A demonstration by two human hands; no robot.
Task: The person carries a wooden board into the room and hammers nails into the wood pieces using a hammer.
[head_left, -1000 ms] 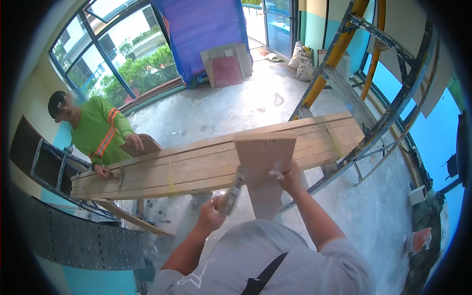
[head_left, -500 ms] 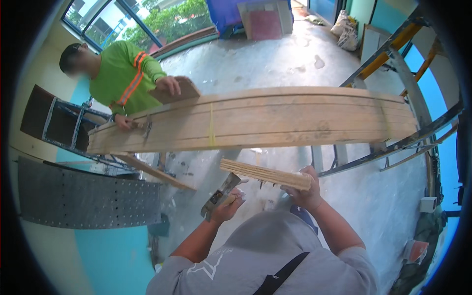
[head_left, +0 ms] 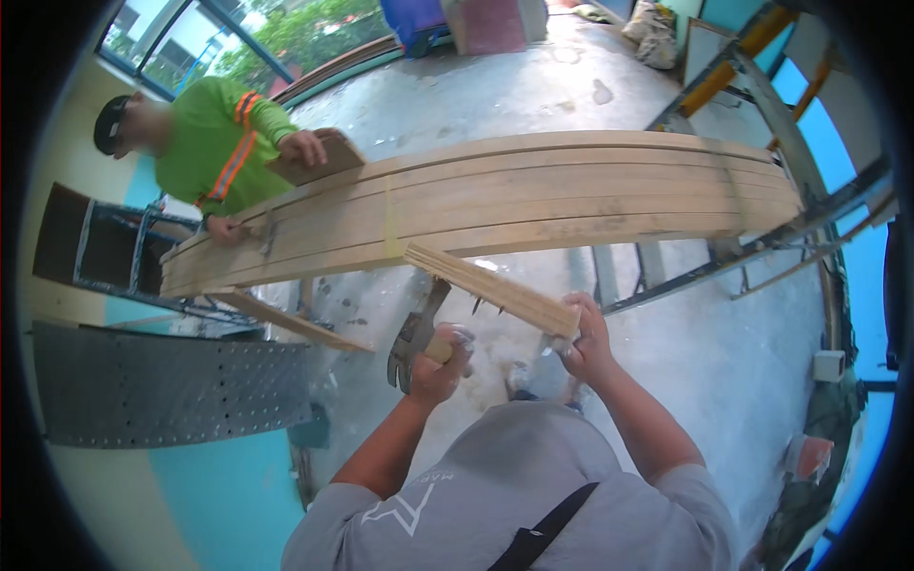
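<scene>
My left hand [head_left: 441, 366] grips a hammer by its wooden handle; its dark metal head [head_left: 414, 338] is close beneath the left end of a plywood board [head_left: 486, 283], and I cannot tell whether they touch. My right hand [head_left: 586, 343] holds that board by its right end, tilted with its layered edge upward. Several dark nails [head_left: 479, 306] stick out of its underside. Just beyond my hands lies a long stack of pale wooden planks [head_left: 562, 190], bound with yellowish straps.
A co-worker [head_left: 209, 143] in green stands far left, holding a board [head_left: 333, 152] on the planks. A metal ladder [head_left: 747, 81] stands right. A perforated dark panel [head_left: 171, 385] and angled timber [head_left: 295, 319] are left. Bags [head_left: 652, 33] sit back right on the floor [head_left: 486, 100].
The board in my right hand has gone from upright to edge-on, then shifted up and left, with the hammer at its left end. The view has tilted; the planks appear higher than half a second ago.
</scene>
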